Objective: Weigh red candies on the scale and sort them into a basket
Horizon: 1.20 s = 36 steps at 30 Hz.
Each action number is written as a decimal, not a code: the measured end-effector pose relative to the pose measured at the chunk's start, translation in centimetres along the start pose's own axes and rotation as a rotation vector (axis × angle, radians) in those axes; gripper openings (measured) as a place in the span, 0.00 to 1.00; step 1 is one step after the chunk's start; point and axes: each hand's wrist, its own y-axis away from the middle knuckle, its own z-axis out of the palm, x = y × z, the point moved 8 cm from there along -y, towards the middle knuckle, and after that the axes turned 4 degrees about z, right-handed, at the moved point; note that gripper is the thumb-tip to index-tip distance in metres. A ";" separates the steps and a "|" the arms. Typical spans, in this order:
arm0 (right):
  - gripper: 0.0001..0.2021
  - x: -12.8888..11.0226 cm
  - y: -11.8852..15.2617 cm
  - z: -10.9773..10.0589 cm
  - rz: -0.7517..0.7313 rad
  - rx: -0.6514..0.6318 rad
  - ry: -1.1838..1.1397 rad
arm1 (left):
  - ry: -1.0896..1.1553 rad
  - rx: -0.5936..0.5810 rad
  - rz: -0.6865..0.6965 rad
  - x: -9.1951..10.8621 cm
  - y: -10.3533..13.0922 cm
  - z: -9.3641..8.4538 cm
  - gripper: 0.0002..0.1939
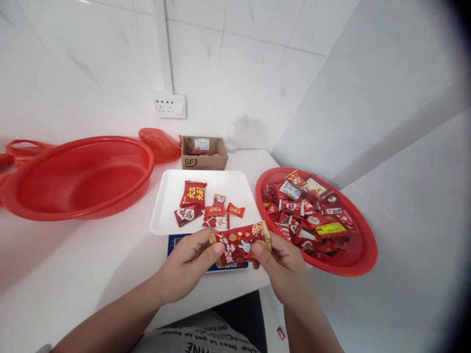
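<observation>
Between them, my left hand point(193, 260) and my right hand point(281, 264) pinch the two ends of a red snack packet point(239, 242) with gold edges and a rabbit print. The packet is held above the near edge of a white tray point(167, 218). That tray rests on a blue kitchen scale point(176, 241), whose front is partly covered by my hands and the packet. On the tray lie several wrapped sweets, among them a large red packet point(194, 193), a dark red packet point(187, 214) and a small red sweet point(236, 210).
To the right, a red basket point(362, 260) full of wrapped snacks reaches past the table edge. A large red basket point(84, 186) stands at the left. Behind the tray are a cardboard box point(204, 163) and a red plastic bag point(162, 147). A wrapper point(281, 334) lies below the table.
</observation>
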 end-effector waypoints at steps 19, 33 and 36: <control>0.20 -4.1 2.7 0.3 -0.703 0.157 0.550 | 0.309 -0.044 -0.134 -1.5 -0.1 0.1 0.31; 0.25 0.4 1.7 1.1 -0.246 -0.103 0.075 | 0.357 0.084 -0.025 0.2 -0.3 -1.5 0.21; 0.25 1.8 1.1 1.1 -0.020 -0.132 -0.146 | 0.244 0.081 0.007 0.5 -0.1 -1.5 0.28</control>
